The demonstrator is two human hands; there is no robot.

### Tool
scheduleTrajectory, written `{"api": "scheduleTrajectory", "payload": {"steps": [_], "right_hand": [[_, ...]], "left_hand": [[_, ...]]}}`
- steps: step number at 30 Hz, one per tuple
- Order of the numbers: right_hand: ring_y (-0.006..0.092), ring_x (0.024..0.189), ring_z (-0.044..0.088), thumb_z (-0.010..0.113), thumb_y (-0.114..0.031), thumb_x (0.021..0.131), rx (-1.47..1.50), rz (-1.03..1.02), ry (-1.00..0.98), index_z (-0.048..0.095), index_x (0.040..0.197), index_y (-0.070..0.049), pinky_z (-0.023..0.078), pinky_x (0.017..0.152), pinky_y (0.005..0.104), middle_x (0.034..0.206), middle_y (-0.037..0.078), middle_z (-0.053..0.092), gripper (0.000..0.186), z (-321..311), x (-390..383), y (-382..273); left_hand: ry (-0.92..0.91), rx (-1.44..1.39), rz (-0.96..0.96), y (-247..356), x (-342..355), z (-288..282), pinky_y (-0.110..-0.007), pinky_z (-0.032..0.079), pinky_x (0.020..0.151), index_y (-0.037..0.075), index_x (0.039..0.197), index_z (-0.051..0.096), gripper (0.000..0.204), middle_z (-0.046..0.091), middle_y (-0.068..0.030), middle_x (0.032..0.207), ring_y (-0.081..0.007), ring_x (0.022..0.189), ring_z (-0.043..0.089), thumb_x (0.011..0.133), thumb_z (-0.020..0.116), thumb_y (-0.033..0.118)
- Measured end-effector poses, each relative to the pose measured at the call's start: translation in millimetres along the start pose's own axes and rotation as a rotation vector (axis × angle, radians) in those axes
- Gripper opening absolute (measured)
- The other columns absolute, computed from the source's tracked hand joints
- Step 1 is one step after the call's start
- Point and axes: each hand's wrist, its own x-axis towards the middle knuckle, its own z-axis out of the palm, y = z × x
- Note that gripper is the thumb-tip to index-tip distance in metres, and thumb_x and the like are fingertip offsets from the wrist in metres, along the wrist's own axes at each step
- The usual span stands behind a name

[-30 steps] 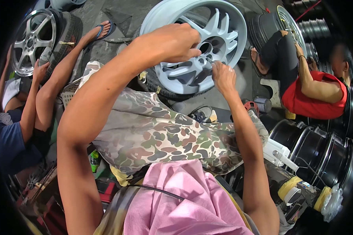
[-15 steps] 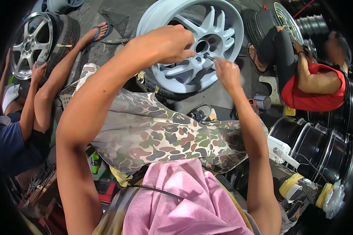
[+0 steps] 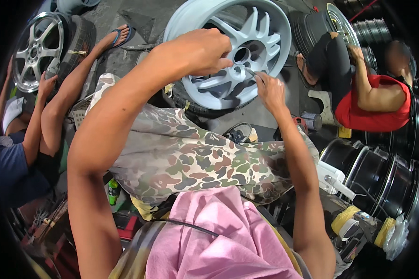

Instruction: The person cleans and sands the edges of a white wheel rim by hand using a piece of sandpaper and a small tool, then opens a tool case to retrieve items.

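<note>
A pale grey-blue alloy wheel (image 3: 260, 32) with paired spokes lies tilted on a tyre (image 3: 191, 104) in front of me. My left hand (image 3: 207, 50) is over its left spokes, fingers curled with the thumb toward the hub; what they close on is hidden. My right hand (image 3: 271, 90) pinches a slim dark tool (image 3: 251, 71) to the right of the hub. The tool's tip is at a bolt hole beside the centre bore; its kind is too small to tell.
A person in blue at left holds a hand tool (image 3: 52, 68) against a silver wheel (image 3: 34, 53). Another person in red sits at right by a tyre (image 3: 307, 35) and wheel. Black rims (image 3: 372, 172) line the right; a tin (image 3: 312, 122) stands on the floor.
My right hand has shifted slightly right and down, with the tool still at the hub. The wheel has moved slightly right in view. The person in red has raised a forearm.
</note>
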Motion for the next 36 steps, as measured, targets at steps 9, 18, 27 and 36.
{"api": "scheduleTrajectory", "payload": {"steps": [9, 18, 27, 36], "right_hand": [[0.0392, 0.068, 0.070, 0.064, -0.022, 0.097, -0.148, -0.065, 0.039, 0.065, 0.098, -0.001, 0.055, 0.061, 0.0487, 0.070, 0.017, 0.067, 0.020, 19, 12, -14], [0.0025, 0.052, 0.037, 0.062, -0.024, 0.104, 1.830, 0.555, -0.074, 0.075, 0.107, 0.000, 0.026, 0.049, 0.0204, 0.065, -0.008, 0.046, 0.028, -19, 0, 18], [0.0390, 0.083, 0.073, 0.061, -0.023, 0.100, 0.013, 0.004, 0.117, 0.072, 0.105, -0.005, 0.058, 0.075, 0.0468, 0.088, 0.018, 0.075, 0.021, 20, 11, -6], [0.0444, 0.080, 0.071, 0.060, -0.028, 0.100, 0.169, 0.264, 0.150, 0.067, 0.089, -0.004, 0.055, 0.074, 0.0546, 0.079, 0.022, 0.071, 0.027, 29, 14, -12]], "left_hand": [[0.046, 0.013, 0.043, 5, 1, 9, -0.050, 0.055, 0.080, -0.002, 0.095, 0.074, 0.030, 0.071, -0.0247, 0.082, -0.0437, 0.084, 0.070, 0.095, 0.069, 0.028], [0.025, -0.008, 0.056, 3, -5, 8, -0.050, 0.054, 0.081, -0.002, 0.100, 0.074, 0.031, 0.073, -0.0254, 0.090, -0.0436, 0.091, 0.070, 0.095, 0.069, 0.029], [0.121, -0.050, -0.022, -21, 5, -13, -0.043, 0.054, 0.075, -0.002, 0.101, 0.074, 0.031, 0.074, -0.0213, 0.089, -0.0360, 0.077, 0.070, 0.096, 0.070, 0.028], [0.261, -0.012, -0.074, -42, -4, -27, -0.034, 0.046, 0.060, -0.006, 0.092, 0.072, 0.040, 0.061, -0.0113, 0.065, -0.0162, 0.058, 0.052, 0.100, 0.069, 0.033]]}}
